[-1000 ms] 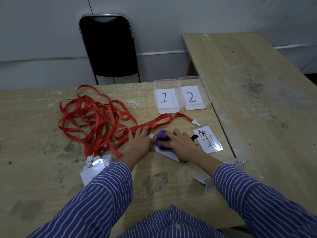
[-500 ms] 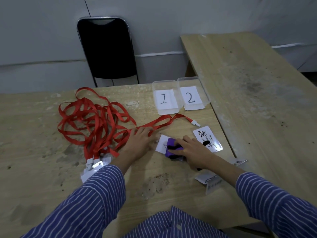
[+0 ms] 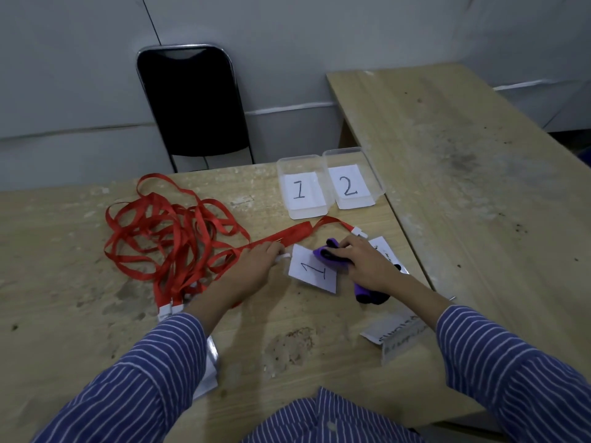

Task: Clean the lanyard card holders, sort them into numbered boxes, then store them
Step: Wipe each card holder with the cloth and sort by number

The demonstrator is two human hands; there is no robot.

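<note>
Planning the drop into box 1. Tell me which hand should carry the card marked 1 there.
Probably the left hand: it rests beside the card holder at its clip, while the right hand grips the purple cloth.

shirt: blue, thin white stripes | sleeves: long, to wrists | hands bare

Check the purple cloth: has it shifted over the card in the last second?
Yes. The cloth, held by the right hand, has slid right, toward the box marked 2, uncovering the card.
</note>
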